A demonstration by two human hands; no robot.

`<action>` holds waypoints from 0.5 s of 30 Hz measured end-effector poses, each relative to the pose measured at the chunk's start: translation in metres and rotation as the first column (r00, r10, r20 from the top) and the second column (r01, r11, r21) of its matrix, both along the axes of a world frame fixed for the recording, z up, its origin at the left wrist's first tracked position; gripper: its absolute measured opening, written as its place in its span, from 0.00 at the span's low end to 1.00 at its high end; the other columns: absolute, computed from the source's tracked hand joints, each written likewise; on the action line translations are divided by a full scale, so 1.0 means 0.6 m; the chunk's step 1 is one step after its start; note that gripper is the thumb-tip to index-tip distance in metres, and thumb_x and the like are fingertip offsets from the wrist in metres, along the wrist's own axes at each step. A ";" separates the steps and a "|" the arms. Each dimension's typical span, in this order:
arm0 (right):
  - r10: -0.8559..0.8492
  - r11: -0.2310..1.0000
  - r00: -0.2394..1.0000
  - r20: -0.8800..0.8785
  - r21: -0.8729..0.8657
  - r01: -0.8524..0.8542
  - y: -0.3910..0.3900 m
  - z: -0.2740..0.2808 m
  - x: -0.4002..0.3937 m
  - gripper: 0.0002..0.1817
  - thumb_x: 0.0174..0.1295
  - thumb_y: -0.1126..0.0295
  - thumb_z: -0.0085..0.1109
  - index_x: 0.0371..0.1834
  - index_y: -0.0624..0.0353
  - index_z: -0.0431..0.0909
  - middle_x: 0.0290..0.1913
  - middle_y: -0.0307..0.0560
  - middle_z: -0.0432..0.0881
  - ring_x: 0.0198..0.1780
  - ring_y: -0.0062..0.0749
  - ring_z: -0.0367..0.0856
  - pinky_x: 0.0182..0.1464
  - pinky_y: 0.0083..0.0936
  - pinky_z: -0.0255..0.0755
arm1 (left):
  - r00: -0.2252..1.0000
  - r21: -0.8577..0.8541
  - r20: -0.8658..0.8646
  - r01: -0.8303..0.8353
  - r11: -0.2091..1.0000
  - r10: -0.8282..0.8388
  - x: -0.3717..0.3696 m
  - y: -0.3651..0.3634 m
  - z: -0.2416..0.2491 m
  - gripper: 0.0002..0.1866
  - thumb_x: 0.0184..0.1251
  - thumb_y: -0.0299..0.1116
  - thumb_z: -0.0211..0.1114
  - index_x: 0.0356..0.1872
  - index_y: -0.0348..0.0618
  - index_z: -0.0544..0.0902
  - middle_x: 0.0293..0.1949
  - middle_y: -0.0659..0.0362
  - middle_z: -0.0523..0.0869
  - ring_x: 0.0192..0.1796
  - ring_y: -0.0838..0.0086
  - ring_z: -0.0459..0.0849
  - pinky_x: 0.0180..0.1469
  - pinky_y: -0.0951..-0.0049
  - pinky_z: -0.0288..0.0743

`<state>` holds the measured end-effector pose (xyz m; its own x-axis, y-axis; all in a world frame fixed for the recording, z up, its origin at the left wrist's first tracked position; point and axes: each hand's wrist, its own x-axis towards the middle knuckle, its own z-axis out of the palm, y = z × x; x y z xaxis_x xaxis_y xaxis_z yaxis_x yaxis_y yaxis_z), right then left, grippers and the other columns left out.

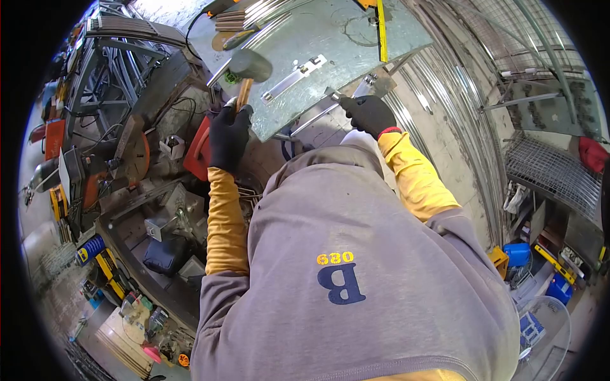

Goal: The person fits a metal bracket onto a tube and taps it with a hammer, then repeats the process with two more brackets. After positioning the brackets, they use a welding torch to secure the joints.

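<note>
My left hand [230, 133], in a black glove, is closed round the wooden handle of a rubber mallet [250, 65]. The mallet's dark head is raised over the left edge of the metal-topped table [356, 41]. In my right hand [372, 115], also gloved in black, is a short metal-tipped hand tool [334, 94]; its tip points left over the table's near edge, and its exact kind I cannot tell. Between both hands, a silver metal bracket strip [295, 79] with cut-outs near its far end lies slantwise on the tabletop.
At the table's back lie metal tubes [270, 13] and a knife-like tool [241, 38]. A yellow level [382, 32] lies at the right edge. Long metal profiles [454, 82] line the floor on the right. An orange-guarded cut-off saw [135, 151] and a red chair-like piece [198, 149] stand left.
</note>
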<state>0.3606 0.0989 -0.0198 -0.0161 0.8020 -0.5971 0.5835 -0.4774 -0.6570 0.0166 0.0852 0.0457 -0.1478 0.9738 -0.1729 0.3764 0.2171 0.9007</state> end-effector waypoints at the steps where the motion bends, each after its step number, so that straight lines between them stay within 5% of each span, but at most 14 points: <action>1: 0.001 1.000 1.000 -0.006 -0.008 -0.001 0.001 0.002 0.001 0.38 0.71 0.32 0.57 0.35 0.62 0.93 0.27 0.49 0.91 0.28 0.38 0.90 0.43 0.38 0.82 | 0.999 -0.003 -0.040 0.032 0.999 -0.032 0.006 -0.008 0.026 0.16 0.81 0.35 0.69 0.60 0.35 0.88 0.29 0.63 0.87 0.32 0.82 0.81 0.37 0.72 0.76; 3: 0.120 0.989 0.979 0.165 0.062 -0.132 0.011 0.009 0.001 0.39 0.70 0.29 0.56 0.36 0.59 0.94 0.27 0.48 0.91 0.32 0.42 0.91 0.44 0.40 0.82 | 0.965 0.089 -0.200 0.189 0.978 -0.169 0.007 -0.017 0.040 0.19 0.80 0.36 0.69 0.65 0.38 0.88 0.30 0.63 0.88 0.32 0.80 0.83 0.38 0.71 0.78; 5: 0.155 0.984 0.965 0.211 0.052 -0.170 0.022 0.022 0.001 0.40 0.69 0.27 0.54 0.37 0.57 0.94 0.32 0.53 0.93 0.39 0.51 0.93 0.48 0.44 0.82 | 0.970 -0.191 -0.104 0.197 0.962 -0.219 0.033 -0.021 0.061 0.20 0.79 0.37 0.70 0.66 0.39 0.87 0.31 0.57 0.91 0.32 0.72 0.88 0.39 0.68 0.81; 6: 0.198 0.972 0.943 0.269 0.067 -0.223 0.026 0.028 0.000 0.41 0.69 0.26 0.53 0.38 0.57 0.94 0.35 0.56 0.93 0.42 0.54 0.93 0.49 0.46 0.82 | 0.918 -0.035 -0.287 0.275 0.961 -0.273 0.042 -0.020 0.055 0.22 0.77 0.39 0.71 0.66 0.41 0.87 0.33 0.48 0.92 0.34 0.60 0.94 0.41 0.63 0.84; 8: 0.268 0.951 0.895 0.358 0.050 -0.305 0.035 0.044 -0.001 0.41 0.70 0.26 0.52 0.39 0.57 0.94 0.44 0.62 0.93 0.49 0.60 0.91 0.52 0.50 0.82 | 0.914 0.000 -0.309 0.277 0.961 -0.264 0.051 -0.018 0.050 0.22 0.77 0.41 0.71 0.66 0.41 0.87 0.35 0.45 0.92 0.37 0.56 0.94 0.42 0.61 0.84; 11: 0.319 0.930 0.886 0.336 0.071 -0.362 0.041 0.037 0.007 0.43 0.71 0.25 0.50 0.39 0.58 0.94 0.43 0.63 0.92 0.48 0.60 0.91 0.52 0.50 0.82 | 0.912 0.055 -0.362 0.230 0.972 -0.195 0.057 0.015 0.038 0.22 0.75 0.45 0.72 0.60 0.42 0.89 0.35 0.42 0.91 0.39 0.47 0.93 0.43 0.54 0.84; 12: 0.344 0.914 0.881 0.325 0.100 -0.394 0.044 0.010 0.014 0.45 0.72 0.24 0.48 0.39 0.60 0.93 0.39 0.61 0.92 0.45 0.60 0.92 0.50 0.50 0.82 | 0.823 0.072 -0.535 0.270 0.960 -0.192 0.048 0.039 0.026 0.20 0.74 0.47 0.72 0.54 0.42 0.89 0.33 0.43 0.90 0.37 0.47 0.92 0.41 0.52 0.83; 13: 0.327 0.933 0.899 0.291 0.053 -0.356 0.045 0.022 0.013 0.44 0.72 0.24 0.50 0.37 0.60 0.93 0.30 0.56 0.91 0.36 0.51 0.92 0.44 0.45 0.82 | 0.703 0.079 -0.690 0.306 0.949 -0.169 0.035 0.066 0.012 0.19 0.74 0.50 0.73 0.48 0.42 0.89 0.32 0.45 0.90 0.35 0.47 0.91 0.38 0.50 0.82; 14: 0.269 0.961 0.945 0.189 0.012 -0.276 0.044 0.025 0.012 0.42 0.72 0.26 0.53 0.36 0.60 0.92 0.27 0.52 0.89 0.31 0.44 0.91 0.41 0.42 0.81 | 0.725 0.191 -0.678 0.330 0.924 -0.119 0.025 0.092 -0.012 0.21 0.73 0.55 0.72 0.40 0.44 0.87 0.37 0.41 0.90 0.41 0.38 0.89 0.41 0.43 0.82; 15: 0.204 0.979 0.975 0.087 -0.046 -0.201 0.042 0.025 0.010 0.40 0.72 0.27 0.56 0.35 0.59 0.92 0.24 0.48 0.88 0.27 0.37 0.89 0.37 0.38 0.80 | 0.636 0.167 -0.762 0.374 0.912 -0.121 0.015 0.116 -0.029 0.20 0.73 0.54 0.72 0.47 0.47 0.89 0.39 0.45 0.91 0.43 0.42 0.91 0.44 0.45 0.83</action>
<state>0.3663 0.1244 -0.0047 -0.1208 0.7652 -0.6324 0.7267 -0.3658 -0.5814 0.0258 0.1547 0.0284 0.1530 0.9739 0.1674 0.9286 -0.1996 0.3129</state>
